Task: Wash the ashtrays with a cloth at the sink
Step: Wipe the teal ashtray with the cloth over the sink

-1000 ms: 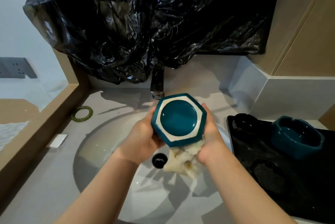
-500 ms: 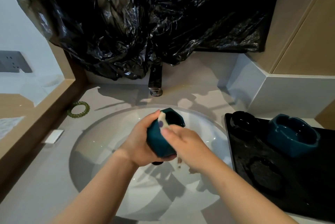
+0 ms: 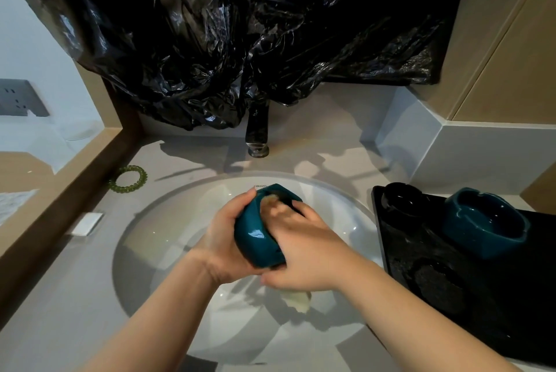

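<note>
Teal ashtray point(image 3: 258, 236) was held over the sink point(image 3: 156, 221), left hand point(image 3: 224, 239) gripping its outer wall, right hand point(image 3: 304, 254) clutching a cloth point(image 3: 298, 301) inside. Glazed and wet, it looked slippery and breakable; the walls seemed the safest hold.

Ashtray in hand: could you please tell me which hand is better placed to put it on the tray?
Probably left: the left hand grips the ashtray; the right hand holds the cloth.
</note>
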The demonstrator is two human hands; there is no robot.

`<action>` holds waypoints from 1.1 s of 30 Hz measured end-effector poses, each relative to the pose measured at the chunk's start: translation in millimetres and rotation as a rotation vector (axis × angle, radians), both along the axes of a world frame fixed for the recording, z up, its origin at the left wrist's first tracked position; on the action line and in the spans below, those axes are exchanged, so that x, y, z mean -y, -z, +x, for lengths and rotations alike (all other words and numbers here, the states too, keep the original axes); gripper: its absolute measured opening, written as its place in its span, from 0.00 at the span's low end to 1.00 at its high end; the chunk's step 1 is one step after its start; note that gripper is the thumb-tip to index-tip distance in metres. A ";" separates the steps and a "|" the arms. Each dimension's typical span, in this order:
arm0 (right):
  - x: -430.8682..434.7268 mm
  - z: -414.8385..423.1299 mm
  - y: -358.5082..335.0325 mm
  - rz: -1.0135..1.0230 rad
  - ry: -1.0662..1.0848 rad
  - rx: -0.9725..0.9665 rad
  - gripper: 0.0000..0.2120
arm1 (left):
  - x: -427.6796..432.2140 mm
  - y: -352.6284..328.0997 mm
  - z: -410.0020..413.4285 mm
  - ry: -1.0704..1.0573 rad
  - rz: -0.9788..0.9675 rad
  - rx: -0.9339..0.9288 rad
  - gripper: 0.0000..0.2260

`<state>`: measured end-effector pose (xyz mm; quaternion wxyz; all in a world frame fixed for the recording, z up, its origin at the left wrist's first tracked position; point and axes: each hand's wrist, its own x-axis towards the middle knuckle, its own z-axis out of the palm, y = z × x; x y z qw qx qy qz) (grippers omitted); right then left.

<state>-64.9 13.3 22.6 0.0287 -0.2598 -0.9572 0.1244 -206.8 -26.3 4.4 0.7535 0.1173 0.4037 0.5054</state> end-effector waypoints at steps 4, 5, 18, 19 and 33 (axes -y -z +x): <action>-5.3 -3.1 4.1 0.189 0.115 0.043 0.31 | 0.8 -0.5 1.9 -0.030 0.059 -0.047 0.23; -4.2 -2.9 3.6 0.231 0.134 0.050 0.26 | 0.2 -1.0 1.6 -0.053 0.069 -0.047 0.22; 7.1 -7.9 -4.3 -0.523 0.375 -0.322 0.10 | -5.8 6.2 2.4 -0.049 0.043 -0.250 0.20; 5.9 -6.6 -4.0 -0.479 0.362 -0.267 0.13 | -7.3 2.8 0.9 -0.024 0.040 -0.315 0.19; -2.7 10.0 -18.8 -0.300 0.714 -0.480 0.26 | -18.3 -2.4 8.9 -0.376 0.057 -0.800 0.16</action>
